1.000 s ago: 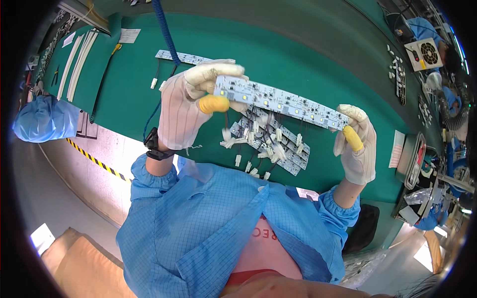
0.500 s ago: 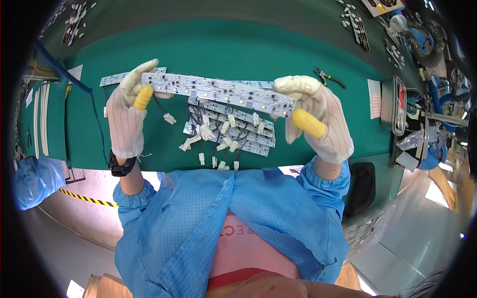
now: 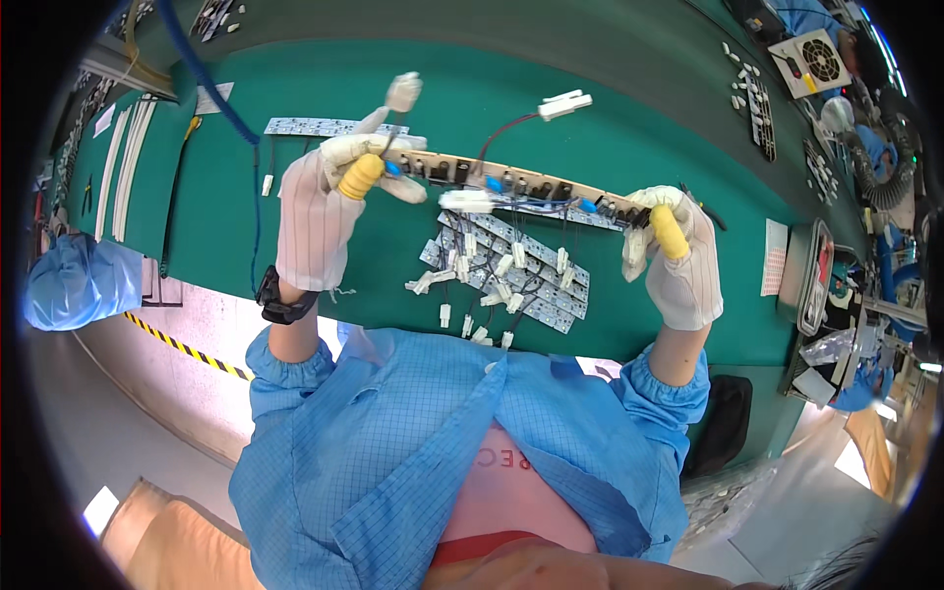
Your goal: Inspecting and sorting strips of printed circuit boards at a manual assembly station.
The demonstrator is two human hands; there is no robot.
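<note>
A long narrow circuit board (image 3: pixel 526 184) is held up over the green mat, its component side with black parts and blue discs turned toward me. My left hand (image 3: pixel 329 202), in a striped white glove with yellow finger covers, grips its left end. My right hand (image 3: pixel 677 246), gloved alike, pinches the right end. Wires with white plugs hang from the board; one white connector (image 3: pixel 564 104) sticks out beyond it on a red and dark lead. Below lies a pile of similar LED boards (image 3: pixel 531 261) with white plugs, partly hidden by the held board.
Another LED board (image 3: pixel 305 127) lies behind my left hand. Pliers (image 3: pixel 710 211) rest beyond my right hand, partly hidden. A metal tray (image 3: pixel 814 280) and a printed sheet (image 3: pixel 774 258) are at the right. At the left are white strips (image 3: pixel 128 167) and a hanging blue cable (image 3: pixel 202 88).
The board has been turned over between my hands: its LED face showed before, now its component side and wires do. My view has shifted, so the bench appears farther right.
</note>
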